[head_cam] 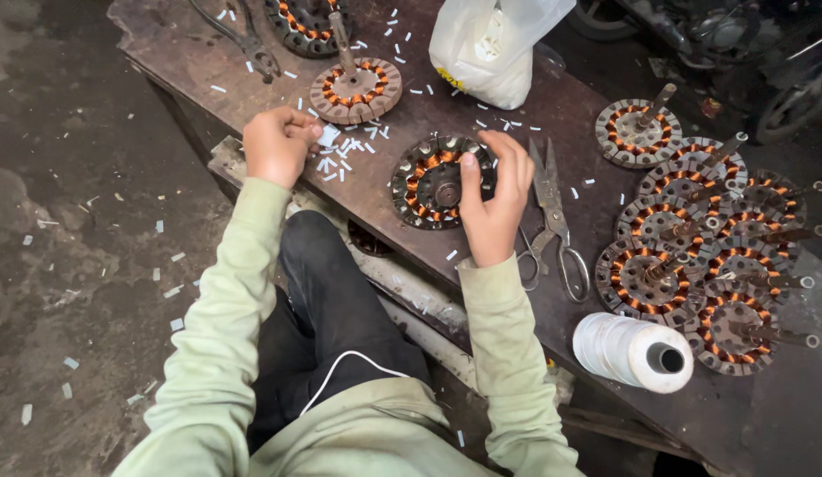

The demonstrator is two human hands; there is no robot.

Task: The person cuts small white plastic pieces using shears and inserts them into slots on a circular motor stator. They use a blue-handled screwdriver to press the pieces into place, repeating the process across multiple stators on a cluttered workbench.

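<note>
Left hand (277, 144): fingers pinched on a small white paper slip (328, 135), among scattered slips. Right hand (497, 199): fingers clamped on round copper-wound stator (433, 181), centre of rusty metal bench (181, 53). Right: steel scissors (552, 216), white thread spool (633, 352), stacked stators (707, 256).

Head cam, steep down, prob. close over workbench (208, 62)

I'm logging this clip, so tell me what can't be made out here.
- Head view: left hand curls shut over small white slips; its hold is hidden.
- Right hand covers the stator edge.
- White bag is cut off by the top edge; contents unclear.
</note>
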